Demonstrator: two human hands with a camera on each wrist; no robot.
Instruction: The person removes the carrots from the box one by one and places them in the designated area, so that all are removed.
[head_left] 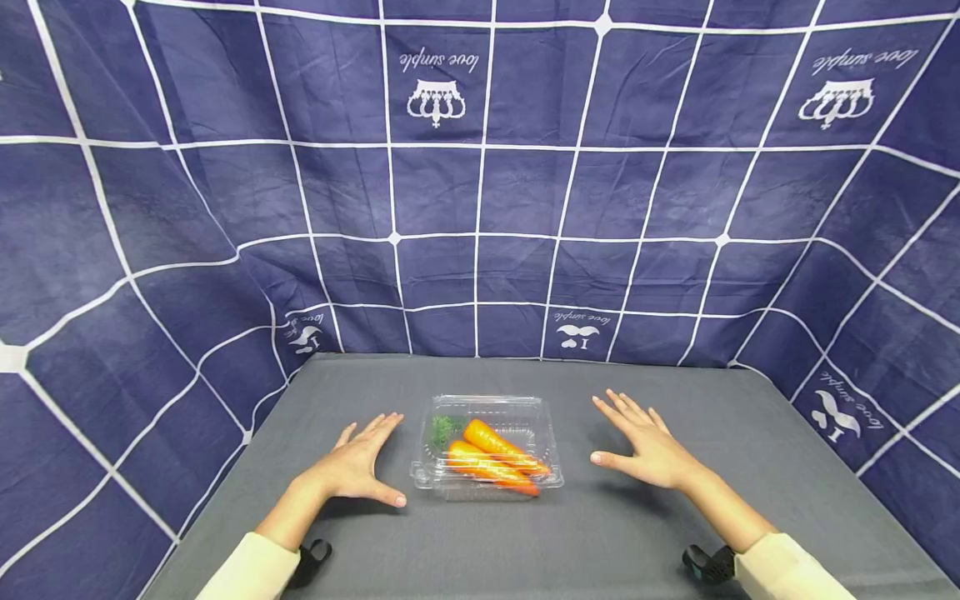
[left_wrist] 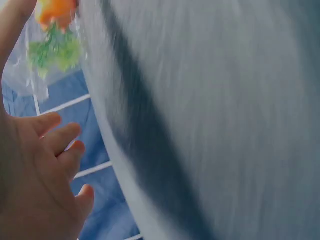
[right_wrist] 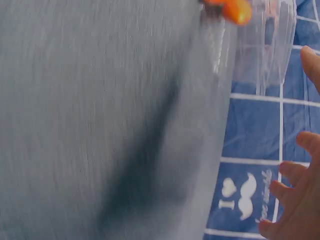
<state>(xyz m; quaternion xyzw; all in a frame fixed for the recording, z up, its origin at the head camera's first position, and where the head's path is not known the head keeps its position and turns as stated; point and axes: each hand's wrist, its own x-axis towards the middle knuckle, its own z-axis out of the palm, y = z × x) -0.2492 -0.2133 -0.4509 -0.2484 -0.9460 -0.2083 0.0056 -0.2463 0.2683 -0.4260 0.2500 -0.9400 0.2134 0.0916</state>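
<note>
A clear plastic clamshell box (head_left: 536,417) sits mid-table with its lid down. Inside lie two orange carrots (head_left: 495,446) and a green leafy sprig (head_left: 444,429), also visible through the plastic in the left wrist view as green leaves (left_wrist: 55,52). To the box's left my left hand (head_left: 358,467) hovers with fingers spread, apart from it. My right hand (head_left: 641,442) is likewise spread in the air to the right, touching nothing. The right wrist view catches the tip of a carrot (right_wrist: 237,11) and part of the box (right_wrist: 265,50).
The grey tabletop (head_left: 495,554) runs back to a blue curtain (head_left: 525,192) with white grid lines, which also hangs along the left and right sides. Dark straps (head_left: 708,565) are on both wrists.
</note>
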